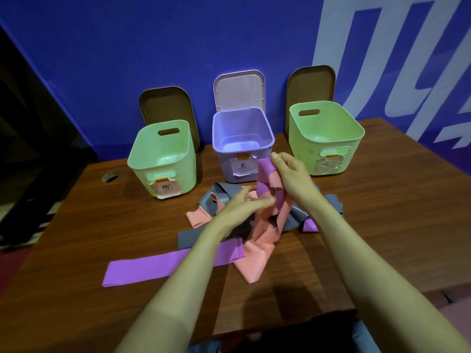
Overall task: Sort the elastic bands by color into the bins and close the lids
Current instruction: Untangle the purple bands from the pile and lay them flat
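Wooden table (pixel 382 200) against a blue wall (pixel 127 47); places given from the purple bin (pixel 226 171), which stood mid-table at the back.

- Left green bin (pixel 163 159): left of the purple bin, nothing visible inside, brown lid (pixel 165 105) raised.
- Long purple band (pixel 153 266): flat on the table, well in front and to the left.
- Grey bands (pixel 219 197) and pink bands (pixel 257 256): tangled heap in front of the bin.
- Left hand (pixel 239 207): over the heap, fingers stretched out loosely toward the lifted tangle; blurred, no grip seen.
- Purple bin: no bands visible, pale lid (pixel 238 90) raised.
- Right hand (pixel 293 174): just in front of the bin, pinching the lifted purple band (pixel 265 179), a pink one caught in it.
- Right green bin (pixel 326 128): to the right, no bands visible, dark lid (pixel 311 82) raised.

Progress, as judged: barely begun. No band was binned and no lid closed; the first purple band needed freeing from the pink one.
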A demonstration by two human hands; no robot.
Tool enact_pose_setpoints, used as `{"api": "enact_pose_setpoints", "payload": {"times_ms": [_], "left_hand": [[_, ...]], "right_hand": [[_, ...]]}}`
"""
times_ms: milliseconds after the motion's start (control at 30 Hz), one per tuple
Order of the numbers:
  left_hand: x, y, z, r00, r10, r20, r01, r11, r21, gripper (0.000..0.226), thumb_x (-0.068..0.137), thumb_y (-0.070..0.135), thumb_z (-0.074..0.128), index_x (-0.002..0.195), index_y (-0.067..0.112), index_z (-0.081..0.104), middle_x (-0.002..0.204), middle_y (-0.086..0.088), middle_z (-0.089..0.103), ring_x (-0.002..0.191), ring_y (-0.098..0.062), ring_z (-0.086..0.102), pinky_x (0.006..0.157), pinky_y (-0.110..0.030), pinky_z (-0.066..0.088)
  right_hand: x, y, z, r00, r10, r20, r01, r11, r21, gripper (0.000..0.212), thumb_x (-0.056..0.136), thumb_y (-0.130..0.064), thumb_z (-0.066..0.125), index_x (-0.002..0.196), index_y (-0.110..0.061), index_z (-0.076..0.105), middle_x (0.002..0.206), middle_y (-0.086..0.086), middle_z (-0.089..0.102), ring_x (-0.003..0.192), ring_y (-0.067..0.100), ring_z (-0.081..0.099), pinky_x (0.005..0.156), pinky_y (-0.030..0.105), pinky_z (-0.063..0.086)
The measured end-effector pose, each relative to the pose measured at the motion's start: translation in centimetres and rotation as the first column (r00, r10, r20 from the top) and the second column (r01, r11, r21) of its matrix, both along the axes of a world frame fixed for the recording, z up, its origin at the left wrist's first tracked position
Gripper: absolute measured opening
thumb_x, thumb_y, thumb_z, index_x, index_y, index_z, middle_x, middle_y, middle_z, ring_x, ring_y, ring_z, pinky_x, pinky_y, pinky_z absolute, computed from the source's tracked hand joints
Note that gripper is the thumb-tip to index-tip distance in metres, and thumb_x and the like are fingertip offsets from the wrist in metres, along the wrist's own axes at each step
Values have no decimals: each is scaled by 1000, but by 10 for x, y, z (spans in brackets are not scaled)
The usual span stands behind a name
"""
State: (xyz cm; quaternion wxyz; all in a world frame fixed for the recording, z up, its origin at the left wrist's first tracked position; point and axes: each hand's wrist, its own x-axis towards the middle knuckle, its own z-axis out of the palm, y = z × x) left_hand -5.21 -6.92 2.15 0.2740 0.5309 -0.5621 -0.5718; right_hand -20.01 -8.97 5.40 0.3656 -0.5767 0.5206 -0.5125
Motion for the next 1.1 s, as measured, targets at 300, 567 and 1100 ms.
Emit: {"api": "enact_pose_setpoints", "payload": {"times_ms": [300,567,1100], "left_hand": [[4,-10,17,782,468,-412,-439,882,170,22,85,-3,40,70,12,46,64,-6,45,56,-15,45,57,-28,35],[8,-8,45,898,317,-306,-267,943,197,8,81,16,54,74,13,53,64,-1,43,53,-12,42,57,-27,37],[2,-4,-6,986,112,124,-121,991,62,17,85,16,66,70,14,59,68,-2,56,65,-14,49,61,-27,41]], "right_hand": [[-18,-4,-7,959,-227,-171,238,970,52,37,95,-29,50,78,2,59,67,9,50,67,16,44,58,28,28],[-12,-2,-22,935,-235,-264,279,950,142,39,96,-27,47,68,-1,52,69,15,49,73,24,43,57,32,18],[-11,-8,-5,988,-133,-77,131,991,-31,43,96,-27,49,56,-20,36,53,-3,33,48,2,30,51,23,26]]}}
